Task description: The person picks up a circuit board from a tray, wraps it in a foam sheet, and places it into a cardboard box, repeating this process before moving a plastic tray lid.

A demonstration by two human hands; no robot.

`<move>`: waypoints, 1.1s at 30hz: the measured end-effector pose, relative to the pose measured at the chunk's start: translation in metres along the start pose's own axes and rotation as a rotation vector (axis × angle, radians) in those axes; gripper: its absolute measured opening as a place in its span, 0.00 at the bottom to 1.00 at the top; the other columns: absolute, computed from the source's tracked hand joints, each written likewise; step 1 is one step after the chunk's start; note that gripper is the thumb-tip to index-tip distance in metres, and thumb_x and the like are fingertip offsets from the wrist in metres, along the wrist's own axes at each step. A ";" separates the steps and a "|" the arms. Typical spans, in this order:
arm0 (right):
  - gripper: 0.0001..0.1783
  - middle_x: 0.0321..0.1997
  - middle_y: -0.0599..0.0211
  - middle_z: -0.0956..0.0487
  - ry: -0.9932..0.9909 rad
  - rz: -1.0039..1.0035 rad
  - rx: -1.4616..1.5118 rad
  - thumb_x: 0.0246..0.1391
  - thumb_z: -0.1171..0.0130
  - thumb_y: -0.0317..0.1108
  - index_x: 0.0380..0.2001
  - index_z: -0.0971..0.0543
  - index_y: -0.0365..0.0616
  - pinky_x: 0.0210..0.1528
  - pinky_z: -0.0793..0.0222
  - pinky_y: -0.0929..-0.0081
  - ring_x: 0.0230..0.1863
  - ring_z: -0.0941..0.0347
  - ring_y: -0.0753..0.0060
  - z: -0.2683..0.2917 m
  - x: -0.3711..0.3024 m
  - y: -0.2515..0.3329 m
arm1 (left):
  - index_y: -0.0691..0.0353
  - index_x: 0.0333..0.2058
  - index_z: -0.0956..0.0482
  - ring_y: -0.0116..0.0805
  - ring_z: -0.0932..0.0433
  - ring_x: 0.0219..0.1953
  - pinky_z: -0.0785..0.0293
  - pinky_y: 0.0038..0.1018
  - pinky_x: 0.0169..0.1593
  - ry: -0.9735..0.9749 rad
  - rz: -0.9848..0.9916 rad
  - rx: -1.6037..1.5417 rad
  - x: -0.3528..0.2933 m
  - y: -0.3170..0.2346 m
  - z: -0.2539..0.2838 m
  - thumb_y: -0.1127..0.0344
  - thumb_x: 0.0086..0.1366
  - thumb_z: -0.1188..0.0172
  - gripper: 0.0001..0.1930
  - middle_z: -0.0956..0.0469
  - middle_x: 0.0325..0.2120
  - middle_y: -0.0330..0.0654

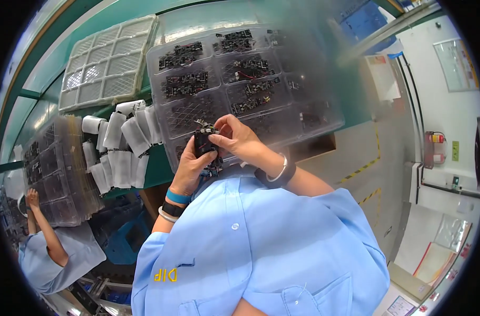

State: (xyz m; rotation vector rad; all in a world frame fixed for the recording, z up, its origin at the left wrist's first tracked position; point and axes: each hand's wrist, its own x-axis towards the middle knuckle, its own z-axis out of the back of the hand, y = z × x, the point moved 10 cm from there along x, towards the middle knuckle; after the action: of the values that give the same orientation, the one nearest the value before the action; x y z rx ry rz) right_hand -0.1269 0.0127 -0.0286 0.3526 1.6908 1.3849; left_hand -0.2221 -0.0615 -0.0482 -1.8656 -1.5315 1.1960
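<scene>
In front of my chest, my left hand (185,171) is closed around a black electronic assembly (202,144) with small boards and connectors at its top. My right hand (239,141) comes in from the right, its thumb and bent forefinger pinching at the assembly's upper edge. What exactly lies between those fingertips is too small to make out. Both hands are over the near part of a clear plastic compartment tray (151,68). Dark circuit boards (187,84) lie grouped in several of its compartments, some with red or yellow wires (267,99).
White wrapped rolls (126,166) are piled left of the tray. Behind them rests a stack of clear trays (105,66). Farther left, a co-worker's arm (52,239) reaches beside more stacked trays (60,174). A blue stool (125,242) stands below the table edge.
</scene>
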 end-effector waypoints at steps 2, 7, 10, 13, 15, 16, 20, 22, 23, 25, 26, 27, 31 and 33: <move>0.18 0.33 0.69 0.23 -0.013 0.030 0.046 0.57 0.37 0.38 0.45 0.29 0.41 0.31 0.27 0.80 0.32 0.25 0.80 0.008 -0.002 -0.005 | 0.60 0.56 0.32 0.27 0.24 0.46 0.27 0.25 0.52 0.004 0.045 -0.013 0.002 0.009 -0.002 0.73 0.62 0.37 0.24 0.24 0.46 0.38; 0.15 0.33 0.71 0.23 -0.019 0.067 0.113 0.58 0.38 0.39 0.43 0.28 0.43 0.28 0.31 0.83 0.31 0.26 0.83 0.024 -0.010 -0.010 | 0.60 0.55 0.31 0.31 0.22 0.44 0.23 0.27 0.49 -0.017 -0.006 0.024 0.004 -0.001 -0.009 0.70 0.61 0.36 0.23 0.23 0.43 0.39; 0.14 0.32 0.72 0.23 -0.004 0.005 0.089 0.59 0.39 0.39 0.42 0.28 0.44 0.27 0.33 0.84 0.31 0.27 0.83 0.029 -0.012 -0.006 | 0.60 0.54 0.30 0.32 0.21 0.44 0.23 0.28 0.49 0.001 0.051 -0.115 0.001 -0.002 -0.016 0.70 0.61 0.36 0.22 0.22 0.43 0.41; 0.13 0.32 0.73 0.23 0.039 -0.109 0.043 0.59 0.39 0.39 0.41 0.28 0.45 0.26 0.34 0.86 0.30 0.27 0.84 0.028 -0.014 -0.007 | 0.61 0.54 0.31 0.32 0.21 0.44 0.23 0.29 0.49 -0.008 0.011 -0.039 0.003 -0.002 -0.014 0.71 0.62 0.37 0.22 0.22 0.43 0.42; 0.14 0.33 0.72 0.23 0.055 -0.139 0.010 0.59 0.40 0.38 0.43 0.29 0.44 0.27 0.33 0.85 0.31 0.27 0.83 0.029 -0.014 -0.007 | 0.61 0.54 0.31 0.32 0.21 0.44 0.23 0.30 0.49 -0.026 -0.015 0.002 0.003 -0.005 -0.011 0.72 0.62 0.37 0.22 0.22 0.44 0.42; 0.15 0.34 0.72 0.24 0.064 -0.153 -0.008 0.59 0.40 0.38 0.44 0.29 0.44 0.27 0.33 0.85 0.31 0.27 0.83 0.030 -0.013 -0.006 | 0.61 0.53 0.30 0.33 0.21 0.44 0.23 0.30 0.49 -0.049 -0.042 -0.020 0.003 -0.008 -0.009 0.72 0.62 0.38 0.21 0.22 0.43 0.42; 0.14 0.39 0.70 0.26 0.064 -0.069 0.141 0.59 0.41 0.35 0.46 0.28 0.44 0.26 0.31 0.85 0.31 0.25 0.82 0.037 -0.021 0.014 | 0.62 0.52 0.29 0.33 0.21 0.43 0.23 0.30 0.48 -0.159 -0.141 -0.118 -0.001 -0.020 0.020 0.72 0.63 0.40 0.18 0.21 0.43 0.43; 0.16 0.40 0.70 0.26 0.063 -0.052 0.130 0.58 0.41 0.35 0.48 0.29 0.44 0.27 0.30 0.84 0.31 0.25 0.81 0.040 -0.017 0.022 | 0.62 0.51 0.28 0.33 0.20 0.42 0.23 0.30 0.48 -0.282 -0.227 -0.220 -0.009 -0.028 0.050 0.71 0.63 0.41 0.17 0.21 0.43 0.44; 0.18 0.41 0.69 0.26 0.047 -0.034 0.122 0.57 0.40 0.35 0.49 0.29 0.43 0.29 0.29 0.83 0.32 0.26 0.81 0.044 -0.013 0.026 | 0.62 0.51 0.28 0.33 0.20 0.42 0.23 0.30 0.48 -0.288 -0.232 -0.224 -0.013 -0.030 0.059 0.71 0.63 0.41 0.17 0.21 0.43 0.44; 0.21 0.42 0.68 0.26 0.036 -0.018 0.110 0.56 0.39 0.35 0.51 0.30 0.43 0.30 0.29 0.81 0.32 0.26 0.80 0.043 -0.002 0.032 | 0.62 0.51 0.28 0.35 0.20 0.41 0.22 0.31 0.47 -0.395 -0.331 -0.335 -0.028 -0.040 0.091 0.70 0.63 0.41 0.17 0.21 0.43 0.45; 0.21 0.42 0.68 0.25 0.029 0.000 0.116 0.56 0.40 0.35 0.51 0.30 0.43 0.30 0.28 0.81 0.32 0.26 0.80 0.041 0.007 0.036 | 0.62 0.50 0.28 0.36 0.20 0.41 0.22 0.31 0.46 -0.447 -0.381 -0.390 -0.036 -0.042 0.104 0.69 0.63 0.41 0.17 0.21 0.43 0.45; 0.21 0.42 0.68 0.25 0.022 0.018 0.122 0.57 0.40 0.35 0.52 0.30 0.43 0.31 0.28 0.82 0.32 0.25 0.79 0.038 0.018 0.040 | 0.62 0.50 0.28 0.36 0.20 0.41 0.22 0.31 0.46 -0.452 -0.384 -0.394 -0.039 -0.042 0.110 0.69 0.63 0.41 0.17 0.21 0.43 0.45; 0.20 0.42 0.68 0.25 0.004 0.065 0.206 0.58 0.42 0.34 0.52 0.30 0.43 0.31 0.28 0.82 0.33 0.24 0.78 0.016 0.063 0.040 | 0.62 0.50 0.28 0.38 0.20 0.41 0.21 0.32 0.45 -0.460 -0.404 -0.508 -0.049 -0.042 0.119 0.70 0.63 0.40 0.17 0.21 0.43 0.46; 0.20 0.42 0.68 0.25 0.004 0.080 0.246 0.58 0.42 0.34 0.53 0.30 0.43 0.30 0.28 0.82 0.33 0.23 0.77 0.005 0.080 0.034 | 0.62 0.50 0.28 0.39 0.20 0.41 0.20 0.32 0.46 -0.430 -0.365 -0.530 -0.048 -0.036 0.107 0.70 0.63 0.40 0.17 0.21 0.43 0.47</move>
State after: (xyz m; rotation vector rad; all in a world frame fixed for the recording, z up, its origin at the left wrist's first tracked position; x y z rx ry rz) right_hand -0.1785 0.0827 -0.0348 0.5614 1.8725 1.2362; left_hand -0.3315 -0.1157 -0.0600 -1.5583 -2.5010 1.1362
